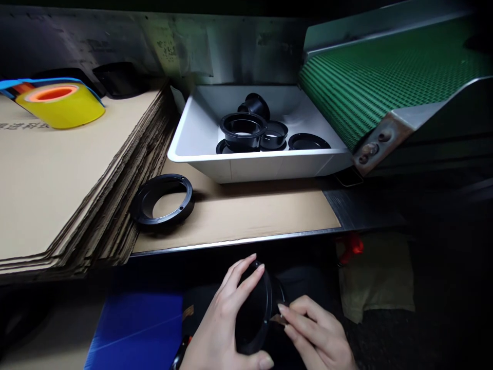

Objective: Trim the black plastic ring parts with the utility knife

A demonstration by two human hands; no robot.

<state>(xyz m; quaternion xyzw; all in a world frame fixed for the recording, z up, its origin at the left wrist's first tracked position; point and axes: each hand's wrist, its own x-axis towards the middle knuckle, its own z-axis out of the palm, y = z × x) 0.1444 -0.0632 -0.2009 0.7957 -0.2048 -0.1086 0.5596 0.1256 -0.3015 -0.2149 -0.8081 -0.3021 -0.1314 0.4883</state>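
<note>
My left hand is closed around a black plastic flanged ring, its fingers over the rim and the thumb below. The ring is tilted on its side in front of my body, below the table edge. Against the ring's flange, my right hand pinches a small thin blade-like piece; most of it is hidden by the fingers. On the table's cardboard sheet lies another black flanged ring, beside the cardboard stack.
A white bin with several black rings stands below the end of a green conveyor belt. Yellow tape rests on stacked cardboard at left. Under the table are a blue panel and a red-handled object.
</note>
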